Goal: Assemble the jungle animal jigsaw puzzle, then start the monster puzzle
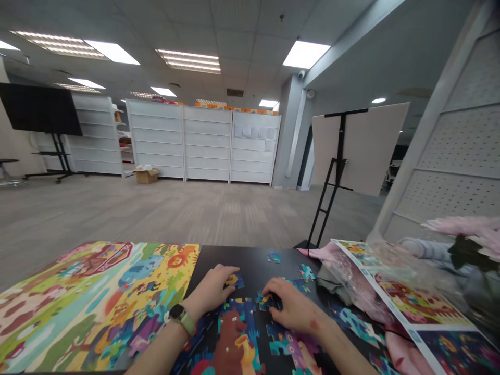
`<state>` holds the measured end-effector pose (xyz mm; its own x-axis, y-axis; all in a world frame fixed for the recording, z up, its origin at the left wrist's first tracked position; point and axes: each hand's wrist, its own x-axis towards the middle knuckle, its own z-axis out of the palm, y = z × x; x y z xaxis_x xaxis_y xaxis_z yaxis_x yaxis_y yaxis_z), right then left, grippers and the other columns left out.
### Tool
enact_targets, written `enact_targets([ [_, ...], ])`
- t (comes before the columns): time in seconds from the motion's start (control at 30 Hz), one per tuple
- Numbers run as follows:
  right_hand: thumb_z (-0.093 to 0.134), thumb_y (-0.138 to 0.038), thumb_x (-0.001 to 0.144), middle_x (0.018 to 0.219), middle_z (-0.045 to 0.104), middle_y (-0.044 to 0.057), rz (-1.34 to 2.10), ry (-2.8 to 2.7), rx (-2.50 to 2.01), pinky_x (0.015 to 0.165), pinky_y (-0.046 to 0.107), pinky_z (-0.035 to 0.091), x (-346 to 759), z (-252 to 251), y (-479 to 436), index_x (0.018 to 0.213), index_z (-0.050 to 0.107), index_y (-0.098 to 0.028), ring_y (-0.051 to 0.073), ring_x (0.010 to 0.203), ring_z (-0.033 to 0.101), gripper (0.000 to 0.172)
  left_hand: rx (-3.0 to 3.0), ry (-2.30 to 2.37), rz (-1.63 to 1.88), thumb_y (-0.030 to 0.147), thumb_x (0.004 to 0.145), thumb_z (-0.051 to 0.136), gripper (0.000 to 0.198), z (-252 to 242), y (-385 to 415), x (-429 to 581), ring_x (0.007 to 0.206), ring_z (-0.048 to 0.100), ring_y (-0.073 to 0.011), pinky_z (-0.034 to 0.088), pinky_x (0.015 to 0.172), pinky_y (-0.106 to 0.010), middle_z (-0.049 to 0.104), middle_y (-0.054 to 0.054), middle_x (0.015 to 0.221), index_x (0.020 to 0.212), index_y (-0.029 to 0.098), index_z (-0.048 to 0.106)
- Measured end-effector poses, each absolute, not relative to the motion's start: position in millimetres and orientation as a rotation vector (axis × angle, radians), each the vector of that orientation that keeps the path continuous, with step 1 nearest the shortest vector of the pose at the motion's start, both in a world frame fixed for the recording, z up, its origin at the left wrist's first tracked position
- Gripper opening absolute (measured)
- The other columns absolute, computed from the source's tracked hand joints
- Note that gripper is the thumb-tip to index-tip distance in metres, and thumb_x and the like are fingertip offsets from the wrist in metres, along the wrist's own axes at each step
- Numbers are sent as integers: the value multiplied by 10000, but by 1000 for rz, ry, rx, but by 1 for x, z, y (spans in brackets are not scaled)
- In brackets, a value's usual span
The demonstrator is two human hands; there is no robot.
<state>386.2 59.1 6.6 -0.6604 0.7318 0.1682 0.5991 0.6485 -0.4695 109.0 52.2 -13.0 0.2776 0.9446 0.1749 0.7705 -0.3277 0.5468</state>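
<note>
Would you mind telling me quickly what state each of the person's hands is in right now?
Left hand: partly open, fingertips on a jigsaw piece; grip unclear.
Right hand: fingers curved down over another jigsaw piece; grip unclear.

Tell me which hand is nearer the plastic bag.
The right hand, just left of the bag and not touching it; the left hand is farther left, past the right hand.
</note>
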Motion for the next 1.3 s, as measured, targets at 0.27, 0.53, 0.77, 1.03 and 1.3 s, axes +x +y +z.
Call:
enact_targets([
  [0.27, 594, -113, 703, 1089, 669, 45, 504, -2516, -1093, 930, 312, 443, 391, 5, 63, 1054, 674, -219, 216, 1045, 610, 375, 2084, 1517, 720, 154, 697, 713, 627, -16, 60, 96, 1064, 611, -238, 468, 975, -337, 667, -56, 1136, 1314, 237, 640],
  [0.53, 551, -107, 738, 1093, 669, 56, 338, -2470, -1206, 960, 387, 385, 393, 9, 63, 1023, 676, -220, 247, 1063, 598, 331, 1824, 1417, 970, 365, 861, 575, 260, -11, 61, 112, 798, 658, -191, 554, 741, -318, 629, -36, 899, 999, 175, 687],
  [0.77, 540, -93, 778, 1122, 671, 58, 367, -2468, -1176, 978, 388, 391, 385, 11, 57, 1070, 680, -223, 238, 1095, 599, 349, 1638, 1327, 987, 430, 822, 604, 442, -20, 59, 129, 739, 692, -183, 576, 655, -306, 629, 9, 796, 1184, 175, 602],
  [1.03, 555, -129, 844, 1425, 586, 58, 512, -2554, -939, 1094, 439, 356, 358, 9, 38, 1264, 680, -298, 257, 1277, 524, 470, 1850, 1481, 937, 304, 760, 654, 167, -10, 56, 123, 669, 668, -194, 470, 654, -284, 700, 6, 670, 864, 177, 686],
  [1.3, 529, -131, 839, 1496, 549, 55, 519, -2623, -962, 1120, 488, 340, 354, 11, 37, 1311, 660, -305, 279, 1334, 483, 519, 1968, 1591, 804, 280, 789, 743, 152, -11, 57, 120, 756, 705, -193, 509, 732, -295, 746, -8, 779, 896, 171, 738],
])
